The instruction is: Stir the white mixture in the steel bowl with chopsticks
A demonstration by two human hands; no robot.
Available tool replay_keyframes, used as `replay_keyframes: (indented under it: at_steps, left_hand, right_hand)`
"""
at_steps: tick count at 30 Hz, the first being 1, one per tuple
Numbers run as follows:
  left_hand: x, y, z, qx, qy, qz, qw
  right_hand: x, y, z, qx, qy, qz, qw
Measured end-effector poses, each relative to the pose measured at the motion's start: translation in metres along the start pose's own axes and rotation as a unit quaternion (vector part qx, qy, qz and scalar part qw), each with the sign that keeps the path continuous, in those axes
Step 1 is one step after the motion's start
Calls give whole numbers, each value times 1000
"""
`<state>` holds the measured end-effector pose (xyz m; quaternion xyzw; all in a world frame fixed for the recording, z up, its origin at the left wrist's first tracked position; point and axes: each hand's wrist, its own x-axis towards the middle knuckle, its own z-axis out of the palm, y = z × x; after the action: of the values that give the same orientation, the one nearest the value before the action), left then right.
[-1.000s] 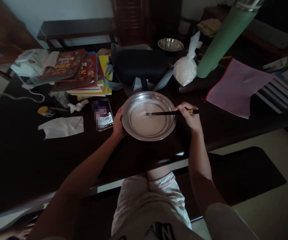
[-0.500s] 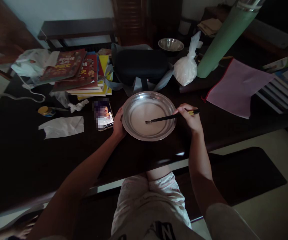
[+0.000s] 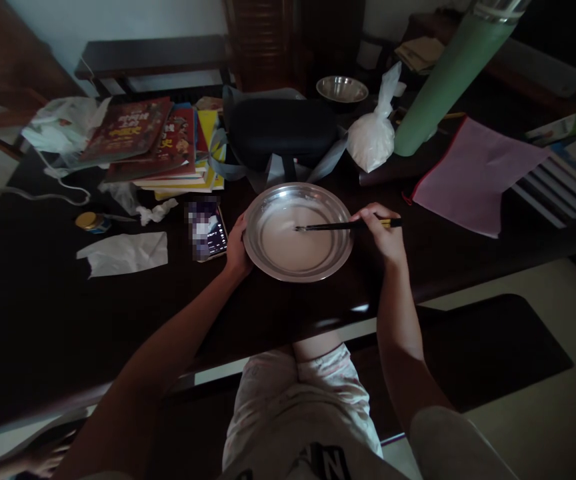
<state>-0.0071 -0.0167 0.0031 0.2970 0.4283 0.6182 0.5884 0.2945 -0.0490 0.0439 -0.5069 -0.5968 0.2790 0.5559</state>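
Observation:
A shiny metal bowl [image 3: 299, 274] stands on the dark table in front of me, with a pale, milky mixture [image 3: 295, 250] in its bottom. My left hand [image 3: 239, 250] is closed around the bowl's left rim. Black chopsticks with gold bands [image 3: 328, 227] are gripped near their upper end by my right hand [image 3: 381, 233], at the bowl's right side. They reach nearly level over the right rim, and their tips dip into the mixture near the middle. Just left of my left hand lies a phone [image 3: 213, 230] with its screen lit.
Books [image 3: 138, 140], a black case [image 3: 283, 130], a tied bag of white powder [image 3: 372, 140] and a green bottle [image 3: 453, 87] stand behind the bowl. Left are a small jar [image 3: 93, 222] and a tissue [image 3: 124, 254]; right, a pink mesh bag [image 3: 473, 177]. Another person's hand [image 3: 51, 460] shows at lower left.
The chopsticks' tips have moved slightly up and right in the mixture, and the chopsticks lie flatter. My left hand and the bowl stay put. The phone's picture has changed.

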Motion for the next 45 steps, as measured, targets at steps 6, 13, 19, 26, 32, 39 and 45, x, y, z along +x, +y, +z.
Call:
replay_keyframes:
  at_steps: [6, 13, 19, 26, 32, 39, 45]
  left_hand:
    - [1, -1, -3, 10, -19, 7, 1000]
    - [1, -2, -3, 13, -3, 7, 1000]
    - [0, 0, -2, 7, -18, 3, 1000]
    - [2, -2, -3, 1, -7, 2, 1000]
    - [1, -2, -4, 6, -15, 5, 1000]
    - [2, -2, -4, 5, -17, 11, 1000]
    - [2, -3, -5, 11, -23, 15, 1000]
  right_hand:
    - [0, -1, 1, 2, -61, -1, 998]
    - [0, 0, 0, 21, -7, 10, 1000]
    - [0, 1, -1, -5, -15, -4, 1000]
    - [-1, 0, 0, 6, -58, -1, 998]
    - [0, 0, -1, 18, 10, 11, 1000]
    - [0, -1, 0, 2, -9, 0, 1000]
    - [0, 0, 0, 5, -49, 1, 999]
